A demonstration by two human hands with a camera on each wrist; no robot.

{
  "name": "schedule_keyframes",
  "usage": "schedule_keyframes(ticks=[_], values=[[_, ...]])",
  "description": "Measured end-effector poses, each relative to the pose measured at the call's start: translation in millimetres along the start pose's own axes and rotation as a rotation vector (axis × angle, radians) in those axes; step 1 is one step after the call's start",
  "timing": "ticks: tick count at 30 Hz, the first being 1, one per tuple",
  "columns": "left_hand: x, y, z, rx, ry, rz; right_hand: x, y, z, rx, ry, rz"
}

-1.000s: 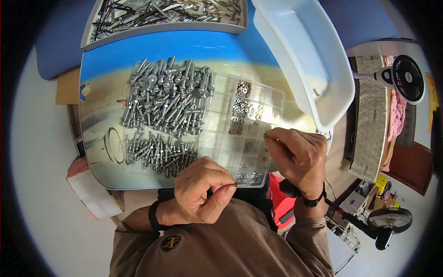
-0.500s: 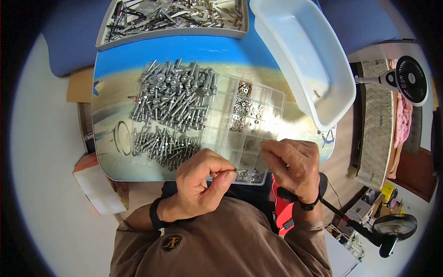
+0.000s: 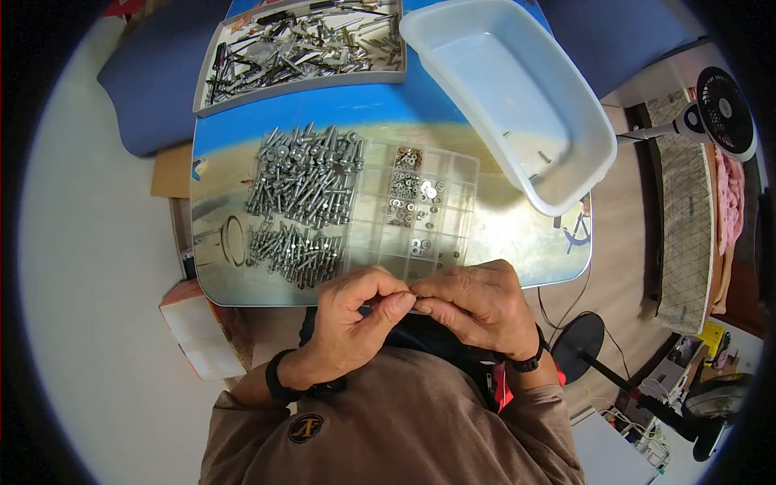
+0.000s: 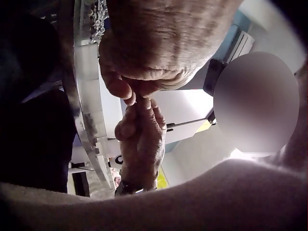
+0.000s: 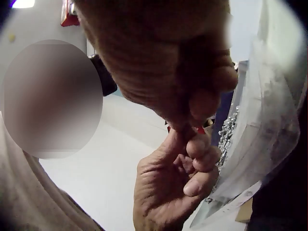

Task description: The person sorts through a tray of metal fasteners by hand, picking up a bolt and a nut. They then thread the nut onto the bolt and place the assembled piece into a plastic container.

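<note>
At the table's front edge, the left hand [image 3: 356, 323] pinches a tiny part between thumb and index finger, its shape too small to tell. Against those fingertips the right hand [image 3: 482, 309] brings its own thumb and index finger, pinched together on the same spot. Fingers mostly hide the part; in the left wrist view a small light speck shows between the left hand [image 4: 163, 48] and the right hand [image 4: 142, 144]. Beyond the hands lies a clear divided box [image 3: 372, 208] with nuts and washers [image 3: 404, 186] in some compartments. Many bolts [image 3: 303, 182] fill its left side.
A shallow box [image 3: 303, 90] of mixed screws stands at the back left. The white plastic tub [image 3: 517, 89] at the back right holds a few screws [image 3: 545, 157]. A fan [image 3: 725, 113] stands at the right, beyond the table [image 3: 517, 242].
The right hand has come down and left from over the box's right side to meet the left hand's fingertips. The left hand keeps its pinch. The head view has shifted, showing more of the tub.
</note>
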State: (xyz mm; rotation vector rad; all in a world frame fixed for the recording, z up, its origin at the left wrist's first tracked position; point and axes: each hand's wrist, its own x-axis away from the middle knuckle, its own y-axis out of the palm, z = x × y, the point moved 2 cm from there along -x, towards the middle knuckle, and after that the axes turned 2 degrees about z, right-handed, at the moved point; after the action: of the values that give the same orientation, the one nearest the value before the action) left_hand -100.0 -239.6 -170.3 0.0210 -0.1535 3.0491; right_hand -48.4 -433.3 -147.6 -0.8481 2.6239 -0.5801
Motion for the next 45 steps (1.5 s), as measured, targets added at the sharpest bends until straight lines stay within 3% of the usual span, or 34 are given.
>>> schedule_keyframes(ticks=[2,8,16,22,27,33,40,41,45], values=[[1,2,-2,0.070,-0.125,-0.047,2,-2,-1,0.002,-0.011,0.011],[-3,-4,9,0.140,-0.209,0.034,-1,-9,-2,0.094,-0.064,0.049],[-3,-30,0,0.149,-0.157,0.193,-40,-15,0,0.302,-0.119,0.149],[-10,-40,2,0.186,-0.160,0.232,-59,-3,9,0.481,-0.043,0.040],[-18,-42,11,0.201,-0.119,0.248,-48,-5,9,0.451,-0.034,0.060],[-33,-30,36,0.137,-0.100,0.224,-7,-13,-1,0.459,-0.194,0.071],[-78,14,65,-0.147,0.056,0.096,37,-13,-4,0.437,-0.267,0.045],[-86,25,74,-0.263,0.165,0.130,41,-13,-4,0.439,-0.258,0.020],[-121,65,69,-0.227,0.277,0.097,58,-11,5,0.418,-0.289,0.047]])
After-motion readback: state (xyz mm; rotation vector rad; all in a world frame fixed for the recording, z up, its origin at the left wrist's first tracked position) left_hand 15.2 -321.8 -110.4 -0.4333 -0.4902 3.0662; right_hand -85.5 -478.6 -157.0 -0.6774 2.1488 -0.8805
